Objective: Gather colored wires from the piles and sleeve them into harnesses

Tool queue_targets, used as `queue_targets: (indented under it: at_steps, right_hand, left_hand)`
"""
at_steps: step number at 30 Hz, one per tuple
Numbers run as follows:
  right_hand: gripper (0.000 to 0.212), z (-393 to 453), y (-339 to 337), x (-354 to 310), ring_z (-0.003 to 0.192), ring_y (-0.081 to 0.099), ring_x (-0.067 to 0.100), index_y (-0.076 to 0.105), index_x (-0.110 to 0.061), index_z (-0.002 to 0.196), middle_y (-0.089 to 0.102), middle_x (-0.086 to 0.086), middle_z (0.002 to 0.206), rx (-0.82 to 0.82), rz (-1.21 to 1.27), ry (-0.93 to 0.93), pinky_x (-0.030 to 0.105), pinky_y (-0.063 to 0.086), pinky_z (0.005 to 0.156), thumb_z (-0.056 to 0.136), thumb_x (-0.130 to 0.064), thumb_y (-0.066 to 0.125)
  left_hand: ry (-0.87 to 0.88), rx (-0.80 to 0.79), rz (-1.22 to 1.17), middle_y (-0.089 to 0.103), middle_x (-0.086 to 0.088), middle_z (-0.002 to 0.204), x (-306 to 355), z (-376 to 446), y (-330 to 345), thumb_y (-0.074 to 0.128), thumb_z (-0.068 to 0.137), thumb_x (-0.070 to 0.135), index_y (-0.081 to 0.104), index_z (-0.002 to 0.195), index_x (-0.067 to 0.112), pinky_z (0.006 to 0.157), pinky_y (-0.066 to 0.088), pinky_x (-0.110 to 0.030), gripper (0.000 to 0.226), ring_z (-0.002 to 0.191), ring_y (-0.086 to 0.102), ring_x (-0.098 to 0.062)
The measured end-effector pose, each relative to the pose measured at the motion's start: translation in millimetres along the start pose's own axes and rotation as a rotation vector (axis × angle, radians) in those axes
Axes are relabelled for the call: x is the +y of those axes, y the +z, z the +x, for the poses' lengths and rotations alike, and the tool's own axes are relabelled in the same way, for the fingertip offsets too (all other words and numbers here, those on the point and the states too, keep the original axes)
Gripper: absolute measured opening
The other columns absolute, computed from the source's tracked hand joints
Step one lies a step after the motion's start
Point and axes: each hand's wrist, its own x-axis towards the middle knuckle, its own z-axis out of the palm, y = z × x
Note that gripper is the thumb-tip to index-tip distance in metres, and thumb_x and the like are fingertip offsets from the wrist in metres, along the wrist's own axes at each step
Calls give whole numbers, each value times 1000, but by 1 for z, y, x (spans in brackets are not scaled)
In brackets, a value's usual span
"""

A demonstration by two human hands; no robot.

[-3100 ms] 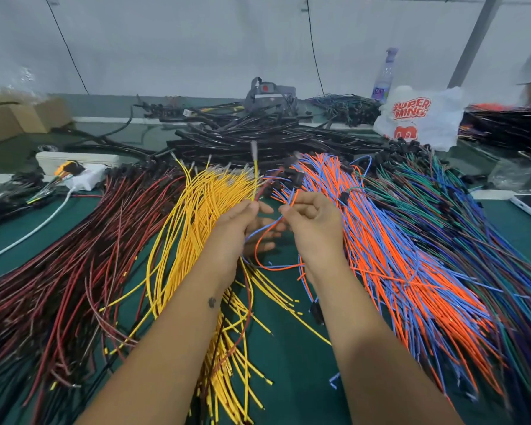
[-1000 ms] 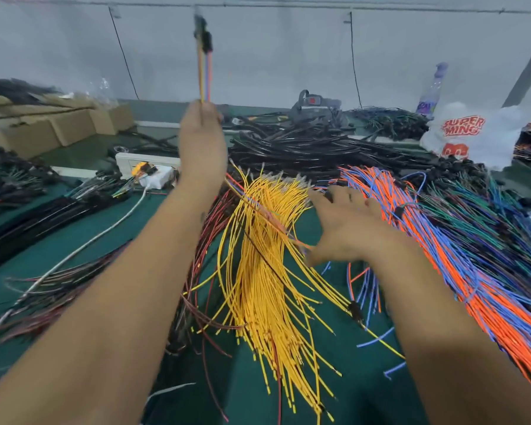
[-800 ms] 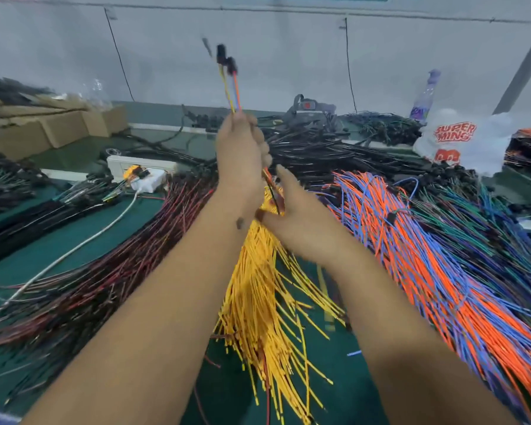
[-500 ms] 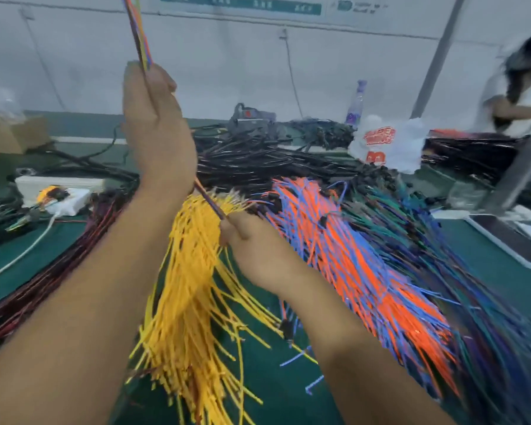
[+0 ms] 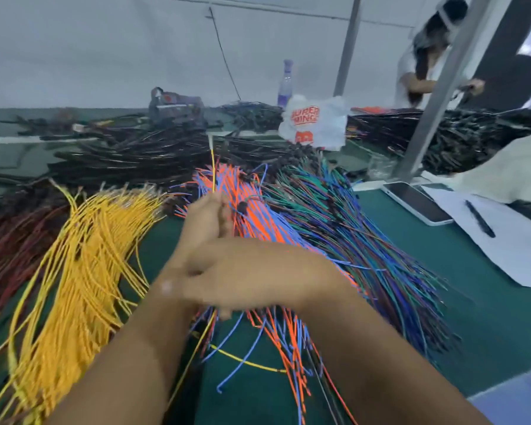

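A thin gathered bundle [image 5: 213, 167], led by a yellow wire, is gripped in the left hand [image 5: 204, 219] above the orange-and-blue pile [image 5: 258, 216]. Its long axis is held nearly upright, with the terminal tip pointed toward 12 o'clock. The right hand [image 5: 242, 277] is blurred and crossed over the left wrist; its grip cannot be told. Loose strands from the pile could be snagged and dragged along, because trailing ends are hung among them toward 6 o'clock.
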Motion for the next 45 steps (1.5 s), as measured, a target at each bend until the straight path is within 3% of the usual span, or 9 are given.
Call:
queue_targets:
  at_steps: [2, 8, 11, 13, 18, 24, 28, 36, 45]
  right_hand:
    - [37, -7, -9, 25, 58, 62, 19, 63, -8, 84, 63, 5, 71, 131, 55, 35, 25, 45, 56, 98, -37, 47]
    - [17, 9, -10, 131, 91, 61, 29, 65, -16, 93, 66, 7, 91, 622, 48, 311, 43, 50, 80, 95, -24, 50]
    - [33, 22, -10, 169, 117, 51, 34, 57, -14, 125, 57, 14, 125, 652, -113, 527, 44, 45, 97, 95, -27, 51]
    - [41, 22, -11, 186, 122, 47, 37, 54, -12, 125, 52, 17, 129, 548, -213, 716, 44, 41, 98, 94, -38, 53]
    - [33, 15, -20, 203, 87, 62, 33, 53, -12, 72, 58, 9, 72, 604, -94, 732, 35, 43, 71, 93, -37, 60]
    - [16, -7, -50, 204, 75, 56, 31, 66, -17, 98, 62, 10, 80, 1046, 117, 595, 35, 43, 68, 95, -27, 54]
    - [17, -13, -67, 198, 57, 51, 20, 65, -15, 91, 58, 4, 63, 1262, 346, 458, 30, 38, 60, 94, -26, 52]
    - [30, -7, -52, 182, 34, 33, 14, 63, -6, 78, 45, 0, 44, 410, 480, 679, 17, 23, 42, 99, -21, 48]
    - [29, -58, -109, 128, 22, 21, 7, 56, -3, 83, 37, 2, 40, 419, 790, 437, 10, 17, 32, 101, -19, 40]
  left_hand:
    - [49, -23, 1, 42, 8, 42, -21, -11, 5, 49, 83, 36, 42, 64, 19, 40, 28, -12, 26, 42, 34, -4]
    - [-9, 66, -139, 30, 8, 47, -41, -12, 9, 30, 103, 13, 39, 69, 19, 34, 19, -13, 35, 35, 23, -2]
    - [14, 64, -63, 29, 4, 53, -40, -14, 10, 29, 103, 13, 38, 71, 18, 36, 19, -15, 33, 37, 23, -3]
    - [16, 60, -68, 29, 3, 55, -39, -16, 11, 29, 104, 15, 38, 72, 18, 37, 19, -15, 33, 38, 22, -3]
    - [21, 52, -103, 27, 9, 46, -37, -17, 11, 28, 105, 16, 38, 72, 15, 36, 19, -13, 35, 35, 19, -2]
    - [12, 22, -136, 26, 11, 41, -37, -17, 8, 27, 105, 17, 36, 70, 15, 36, 17, -15, 36, 36, 16, -2]
    - [2, 17, -139, 26, 12, 43, -38, -16, 5, 27, 106, 18, 36, 71, 15, 36, 18, -16, 36, 37, 17, -4]
    - [-102, 36, -125, 29, 9, 45, -37, -9, 3, 28, 106, 18, 40, 74, 14, 35, 21, -15, 34, 35, 20, -6]
    - [-66, -23, -47, 30, 8, 45, -26, -17, 2, 29, 105, 17, 42, 72, 16, 36, 20, -14, 35, 34, 23, -5]
